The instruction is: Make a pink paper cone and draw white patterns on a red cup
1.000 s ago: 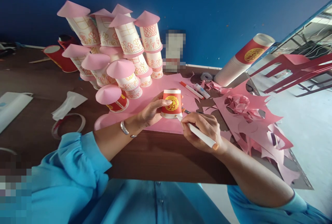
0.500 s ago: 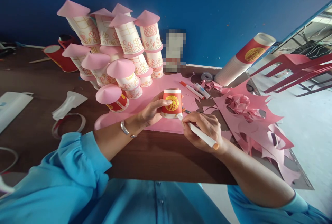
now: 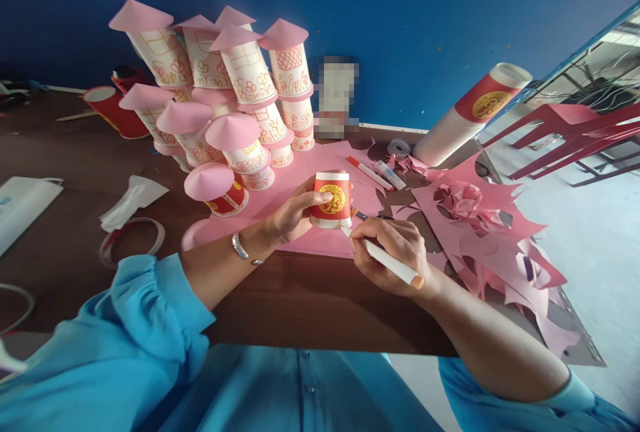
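My left hand [image 3: 296, 211] grips a red and white paper cup [image 3: 324, 182] upside down, thumb across its yellow round emblem and fingers behind. In my right hand [image 3: 393, 252] is a white marker pen [image 3: 387, 261] with an orange end, its tip at the cup's lower white rim. Beneath both lies pink paper [image 3: 325, 245]. Left of the cup stands a small red cup with a pink cone roof [image 3: 207, 183]. Behind it rise several stacked white paper cup towers [image 3: 250, 75], drawn with flowers and topped by pink cones.
A red-capped marker [image 3: 370, 173] and a glue stick [image 3: 389, 175] lie behind my right hand. Pink paper scraps [image 3: 500, 239] cover the table's right side. A tall leaning cup stack [image 3: 450, 135] and a tape roll [image 3: 399, 147] stand at the back. Left is a white bag [image 3: 25, 205].
The marker's tip has shifted very slightly left and down along the cup's rim. My left hand and the cup stay in place.
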A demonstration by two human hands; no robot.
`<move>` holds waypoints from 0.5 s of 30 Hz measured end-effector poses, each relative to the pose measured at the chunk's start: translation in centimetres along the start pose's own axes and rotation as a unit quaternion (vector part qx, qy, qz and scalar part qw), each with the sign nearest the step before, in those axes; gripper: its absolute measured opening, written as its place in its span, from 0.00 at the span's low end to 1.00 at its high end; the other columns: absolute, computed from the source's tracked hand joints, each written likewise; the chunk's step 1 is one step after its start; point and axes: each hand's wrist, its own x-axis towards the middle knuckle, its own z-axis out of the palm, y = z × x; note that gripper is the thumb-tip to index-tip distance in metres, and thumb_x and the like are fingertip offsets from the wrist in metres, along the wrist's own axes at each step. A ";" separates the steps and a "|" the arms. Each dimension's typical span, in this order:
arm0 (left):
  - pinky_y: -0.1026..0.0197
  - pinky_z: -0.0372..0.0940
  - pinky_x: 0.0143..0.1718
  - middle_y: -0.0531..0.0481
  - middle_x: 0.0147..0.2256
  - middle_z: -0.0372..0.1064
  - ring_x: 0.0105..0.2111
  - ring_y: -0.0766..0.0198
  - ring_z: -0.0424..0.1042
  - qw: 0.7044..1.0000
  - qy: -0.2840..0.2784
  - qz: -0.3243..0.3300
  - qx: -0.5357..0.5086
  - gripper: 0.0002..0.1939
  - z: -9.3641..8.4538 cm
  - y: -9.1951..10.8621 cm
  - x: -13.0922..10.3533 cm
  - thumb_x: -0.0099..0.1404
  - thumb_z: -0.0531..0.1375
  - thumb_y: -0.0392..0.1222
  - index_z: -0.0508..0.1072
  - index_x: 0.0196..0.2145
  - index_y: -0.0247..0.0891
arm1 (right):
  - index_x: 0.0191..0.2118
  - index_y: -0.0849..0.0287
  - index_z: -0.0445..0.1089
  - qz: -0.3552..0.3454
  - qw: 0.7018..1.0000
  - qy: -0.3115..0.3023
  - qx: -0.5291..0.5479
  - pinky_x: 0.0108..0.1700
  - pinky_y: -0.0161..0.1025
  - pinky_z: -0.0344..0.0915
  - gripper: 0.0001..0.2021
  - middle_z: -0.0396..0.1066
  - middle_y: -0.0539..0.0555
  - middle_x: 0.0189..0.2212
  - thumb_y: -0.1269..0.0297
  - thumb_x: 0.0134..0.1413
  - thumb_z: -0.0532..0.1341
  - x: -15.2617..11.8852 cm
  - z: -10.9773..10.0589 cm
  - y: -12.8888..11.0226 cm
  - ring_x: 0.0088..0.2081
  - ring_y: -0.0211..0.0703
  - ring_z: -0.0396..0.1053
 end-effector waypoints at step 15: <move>0.51 0.76 0.47 0.45 0.43 0.80 0.44 0.52 0.81 1.000 -0.006 -0.010 -0.010 0.20 0.0 -0.1 0.0 0.65 0.72 0.49 0.78 0.52 0.41 | 0.42 0.52 0.68 -0.013 1.000 0.008 -0.008 0.27 0.33 0.68 0.10 0.78 0.44 0.26 0.77 0.65 0.62 0.0 0.2 0.2 0.22 0.36 0.74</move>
